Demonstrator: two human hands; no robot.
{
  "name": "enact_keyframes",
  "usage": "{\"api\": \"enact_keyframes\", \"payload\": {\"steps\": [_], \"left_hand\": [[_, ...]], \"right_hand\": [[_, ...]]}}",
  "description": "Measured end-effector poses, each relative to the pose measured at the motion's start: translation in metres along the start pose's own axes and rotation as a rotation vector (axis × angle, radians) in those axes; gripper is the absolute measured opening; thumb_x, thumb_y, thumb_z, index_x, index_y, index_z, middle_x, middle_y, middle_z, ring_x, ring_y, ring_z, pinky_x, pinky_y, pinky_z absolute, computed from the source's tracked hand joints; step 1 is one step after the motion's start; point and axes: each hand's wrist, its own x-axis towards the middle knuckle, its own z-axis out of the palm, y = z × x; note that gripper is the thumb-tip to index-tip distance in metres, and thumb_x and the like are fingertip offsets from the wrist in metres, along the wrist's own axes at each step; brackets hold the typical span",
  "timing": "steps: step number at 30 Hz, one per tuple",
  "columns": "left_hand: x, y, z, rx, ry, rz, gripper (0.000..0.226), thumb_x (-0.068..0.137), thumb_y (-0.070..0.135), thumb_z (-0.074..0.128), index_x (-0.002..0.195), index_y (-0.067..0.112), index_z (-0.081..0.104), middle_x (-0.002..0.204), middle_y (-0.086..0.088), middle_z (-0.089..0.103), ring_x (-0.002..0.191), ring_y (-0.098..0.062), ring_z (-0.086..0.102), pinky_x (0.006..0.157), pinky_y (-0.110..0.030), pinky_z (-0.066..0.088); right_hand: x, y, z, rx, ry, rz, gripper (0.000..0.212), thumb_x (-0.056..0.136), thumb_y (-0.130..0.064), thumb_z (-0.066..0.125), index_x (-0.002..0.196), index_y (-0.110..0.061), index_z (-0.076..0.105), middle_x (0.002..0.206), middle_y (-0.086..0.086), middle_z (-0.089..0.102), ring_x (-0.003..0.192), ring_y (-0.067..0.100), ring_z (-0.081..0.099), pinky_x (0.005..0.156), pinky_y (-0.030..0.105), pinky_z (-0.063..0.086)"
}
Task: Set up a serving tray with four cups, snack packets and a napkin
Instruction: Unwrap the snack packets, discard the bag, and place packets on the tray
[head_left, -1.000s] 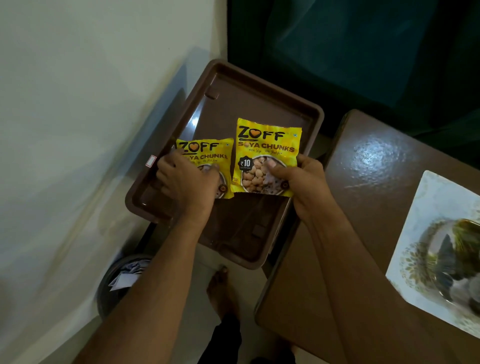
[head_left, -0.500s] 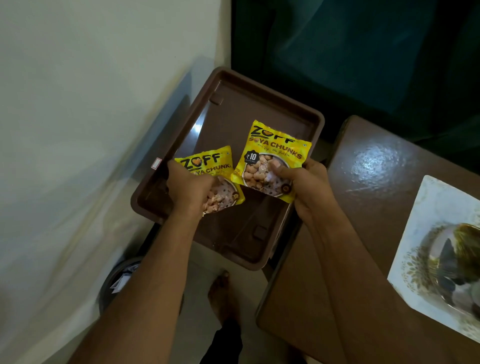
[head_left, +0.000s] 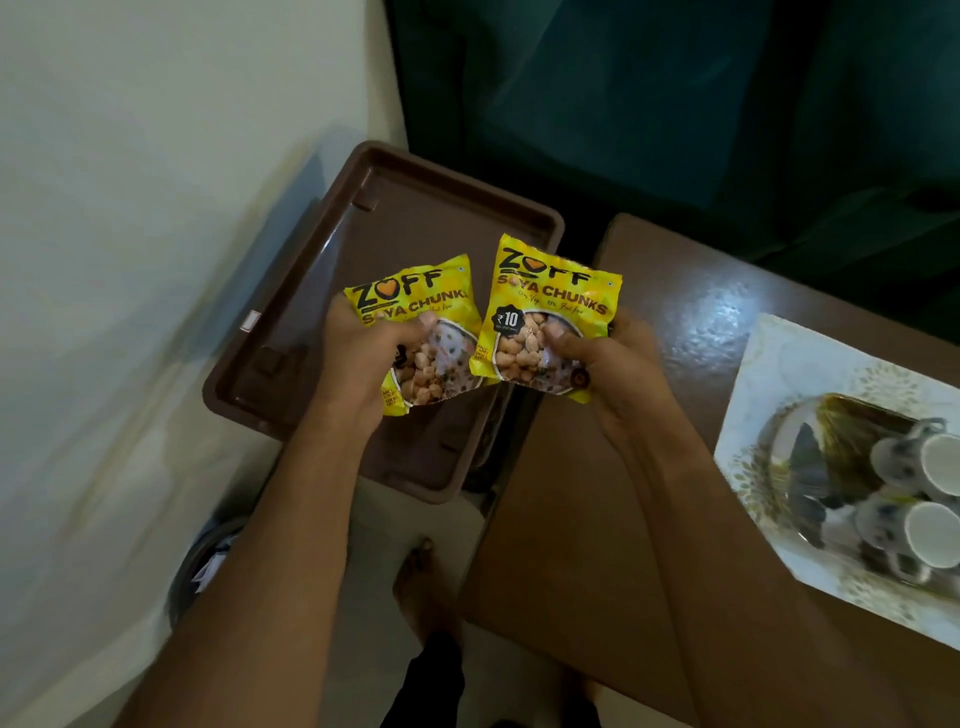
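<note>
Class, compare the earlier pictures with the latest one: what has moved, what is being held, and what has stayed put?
Both hands have lifted their yellow soya chunks packets up out of the brown tray and toward the person. The left hand keeps its grip on the left packet, the right hand on the right packet, which now hangs over the tray's right edge. The tray and the wooden table stayed put.
</note>
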Motion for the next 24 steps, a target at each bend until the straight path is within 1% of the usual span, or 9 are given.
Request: {"api": "enact_keyframes", "payload": {"steps": [3, 5, 9, 11, 13, 16, 18, 20, 24], "left_hand": [[-0.017, 0.0, 0.02, -0.031, -0.06, -0.024, 0.059, 0.076, -0.005, 0.085, 0.13, 0.005, 0.063, 0.121, -0.011, 0.077, 0.11, -0.027, 0.076, 0.101, -0.054, 0.059], [-0.029, -0.002, 0.032, -0.055, -0.123, -0.046, 0.064, 0.074, -0.002, 0.087, 0.132, 0.004, 0.061, 0.123, -0.013, 0.076, 0.113, -0.031, 0.075, 0.102, -0.058, 0.057], [-0.06, -0.009, 0.068, -0.048, -0.229, -0.091, 0.076, 0.059, 0.01, 0.091, 0.13, 0.003, 0.064, 0.121, -0.014, 0.077, 0.11, -0.029, 0.076, 0.097, -0.052, 0.06], [-0.073, -0.016, 0.087, -0.004, -0.262, -0.097, 0.072, 0.055, 0.007, 0.091, 0.124, 0.002, 0.068, 0.115, -0.014, 0.079, 0.105, -0.027, 0.077, 0.093, -0.048, 0.062], [-0.085, -0.023, 0.109, 0.026, -0.288, -0.107, 0.062, 0.057, 0.0, 0.091, 0.116, 0.002, 0.072, 0.11, -0.014, 0.08, 0.102, -0.027, 0.078, 0.088, -0.045, 0.064], [-0.103, -0.031, 0.143, 0.048, -0.333, -0.125, 0.059, 0.065, -0.01, 0.088, 0.12, -0.001, 0.07, 0.11, -0.015, 0.08, 0.104, -0.031, 0.078, 0.076, -0.038, 0.064], [-0.115, -0.035, 0.167, 0.067, -0.361, -0.132, 0.059, 0.068, -0.01, 0.087, 0.123, 0.0, 0.069, 0.113, -0.017, 0.079, 0.106, -0.033, 0.077, 0.086, -0.046, 0.064], [-0.126, -0.038, 0.189, 0.083, -0.38, -0.136, 0.062, 0.07, -0.01, 0.086, 0.127, 0.001, 0.066, 0.117, -0.018, 0.077, 0.108, -0.035, 0.076, 0.096, -0.054, 0.061], [-0.152, -0.049, 0.241, 0.135, -0.422, -0.118, 0.062, 0.068, -0.006, 0.089, 0.126, 0.002, 0.067, 0.114, -0.014, 0.079, 0.106, -0.031, 0.078, 0.093, -0.051, 0.062]], "right_hand": [[-0.012, -0.004, -0.027, 0.059, -0.006, -0.052, 0.016, 0.09, -0.019, 0.08, 0.105, -0.022, 0.076, 0.107, 0.006, 0.082, 0.098, 0.028, 0.08, 0.082, 0.051, 0.065], [-0.019, -0.008, -0.045, 0.086, 0.029, -0.043, 0.005, 0.092, -0.026, 0.078, 0.096, -0.025, 0.078, 0.103, 0.003, 0.083, 0.094, 0.025, 0.081, 0.076, 0.048, 0.066], [-0.037, -0.008, -0.094, 0.04, 0.056, -0.034, 0.009, 0.09, -0.022, 0.079, 0.099, -0.021, 0.078, 0.099, 0.002, 0.083, 0.09, 0.024, 0.081, 0.068, 0.042, 0.067], [-0.047, -0.007, -0.12, 0.032, 0.071, -0.039, 0.009, 0.088, -0.019, 0.08, 0.097, -0.02, 0.079, 0.098, 0.001, 0.083, 0.089, 0.022, 0.081, 0.067, 0.038, 0.065], [-0.057, -0.005, -0.149, 0.029, 0.091, -0.047, 0.011, 0.085, -0.015, 0.082, 0.095, -0.017, 0.08, 0.096, 0.002, 0.083, 0.088, 0.022, 0.081, 0.07, 0.037, 0.063], [-0.07, -0.001, -0.191, 0.013, 0.139, -0.053, 0.013, 0.083, -0.011, 0.084, 0.094, -0.016, 0.08, 0.097, 0.004, 0.083, 0.092, 0.025, 0.081, 0.086, 0.047, 0.063], [-0.078, 0.0, -0.22, 0.027, 0.167, -0.055, 0.013, 0.082, -0.008, 0.084, 0.091, -0.017, 0.08, 0.097, 0.006, 0.083, 0.096, 0.028, 0.08, 0.093, 0.054, 0.061], [-0.087, 0.001, -0.245, 0.033, 0.189, -0.063, 0.015, 0.082, -0.007, 0.085, 0.092, -0.017, 0.079, 0.097, 0.006, 0.083, 0.094, 0.028, 0.08, 0.093, 0.056, 0.062], [-0.106, 0.003, -0.303, 0.062, 0.26, -0.08, 0.018, 0.081, -0.007, 0.085, 0.096, -0.014, 0.079, 0.098, 0.008, 0.083, 0.094, 0.029, 0.08, 0.093, 0.057, 0.061]]}}
